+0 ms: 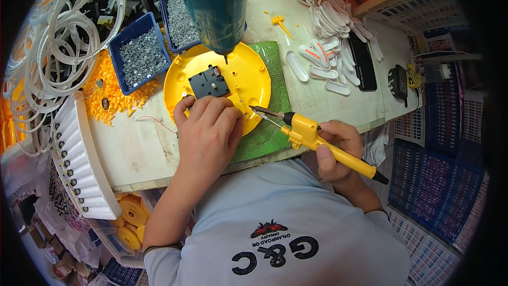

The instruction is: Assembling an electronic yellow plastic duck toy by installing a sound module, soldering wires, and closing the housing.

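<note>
My right hand (341, 148) is closed around a yellow soldering gun (304, 131), its dark tip and thin feed tube pointing left. The tip is at the right part of a round yellow plastic shell (255, 77), close to small metal points there. My left hand (209, 122) lies over the shell's near edge, its bent fingers pressed together on it. The fingertips are partly hidden. Just beyond them, a black gearbox (209, 83) sits inside the shell. A green mat (272, 66) lies under the shell.
A teal power screwdriver (211, 8) hangs over the shell. Two blue bins (140, 53) of screws stand at the left, beside orange plastic bits (114, 92) and clear rings (79, 16). White oval parts (330, 18) and a black phone-like slab (363, 63) lie at the right.
</note>
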The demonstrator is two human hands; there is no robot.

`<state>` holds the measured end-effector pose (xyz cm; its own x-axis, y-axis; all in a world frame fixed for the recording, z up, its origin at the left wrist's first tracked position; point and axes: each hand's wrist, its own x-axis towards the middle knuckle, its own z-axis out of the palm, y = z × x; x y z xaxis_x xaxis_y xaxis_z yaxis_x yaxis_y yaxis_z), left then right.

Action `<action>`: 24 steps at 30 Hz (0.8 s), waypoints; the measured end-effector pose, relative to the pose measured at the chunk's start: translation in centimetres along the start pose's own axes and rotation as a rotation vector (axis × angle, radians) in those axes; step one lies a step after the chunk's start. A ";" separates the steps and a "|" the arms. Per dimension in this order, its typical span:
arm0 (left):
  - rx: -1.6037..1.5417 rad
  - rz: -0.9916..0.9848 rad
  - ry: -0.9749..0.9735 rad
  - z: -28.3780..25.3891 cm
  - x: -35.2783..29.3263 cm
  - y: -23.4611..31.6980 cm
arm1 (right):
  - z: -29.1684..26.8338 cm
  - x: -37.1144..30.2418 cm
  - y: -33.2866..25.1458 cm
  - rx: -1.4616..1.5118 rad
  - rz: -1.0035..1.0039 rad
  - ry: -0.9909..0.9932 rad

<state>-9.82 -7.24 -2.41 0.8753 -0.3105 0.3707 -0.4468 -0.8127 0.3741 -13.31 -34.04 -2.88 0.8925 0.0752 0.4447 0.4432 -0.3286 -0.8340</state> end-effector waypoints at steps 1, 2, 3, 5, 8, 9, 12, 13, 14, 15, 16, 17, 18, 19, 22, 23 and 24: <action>-0.001 0.000 -0.001 0.0 0.0 0.0 | 0.0 0.1 0.0 0.000 0.000 0.000; -0.001 0.000 -0.001 0.0 0.0 0.0 | -0.1 0.1 0.0 0.002 -0.003 -0.003; 0.000 0.000 0.000 0.0 0.0 0.0 | -0.1 0.1 0.0 0.004 -0.006 -0.006; 0.002 0.000 0.000 0.1 0.0 -0.1 | -0.1 0.2 0.1 0.011 -0.007 -0.006; 0.006 -0.004 0.002 0.1 0.0 -0.1 | -0.2 0.1 0.1 0.016 -0.003 -0.007; 0.004 -0.005 0.001 0.1 -0.1 -0.1 | -0.2 0.1 0.1 0.014 0.001 -0.009; 0.004 -0.005 -0.001 0.1 0.0 -0.1 | -0.2 0.1 0.2 0.018 -0.008 -0.004; 0.007 -0.005 -0.002 0.1 0.0 -0.1 | -0.2 0.1 0.2 0.018 -0.008 -0.004; 0.007 -0.004 -0.002 0.1 0.0 -0.1 | -0.3 0.1 0.2 0.013 -0.016 -0.007; 0.004 -0.005 -0.001 0.1 0.0 -0.1 | -0.3 0.2 0.2 0.009 -0.025 -0.010; 0.002 -0.005 0.000 0.1 0.0 0.0 | -0.4 0.1 0.2 0.009 -0.025 -0.010; 0.002 -0.005 0.000 0.1 0.0 0.0 | -0.4 0.1 0.2 0.011 -0.019 -0.008; 0.002 -0.005 0.000 0.1 -0.1 0.0 | -0.4 0.1 0.2 0.012 -0.013 -0.005; 0.002 -0.004 -0.001 0.1 -0.1 0.0 | -0.4 0.0 0.3 0.012 -0.013 -0.005; -0.004 -0.006 0.001 0.2 -0.2 0.0 | -0.4 0.0 0.3 0.008 -0.020 -0.004; -0.004 -0.006 0.000 0.1 -0.2 0.0 | -0.5 0.0 0.3 0.005 -0.018 -0.002; -0.006 -0.006 -0.001 0.1 -0.2 0.0 | -0.4 -0.1 0.2 0.001 -0.016 0.000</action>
<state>-10.00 -7.25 -2.57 0.8780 -0.3062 0.3680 -0.4428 -0.8115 0.3813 -13.31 -34.54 -2.96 0.8855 0.0800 0.4578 0.4572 -0.3263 -0.8273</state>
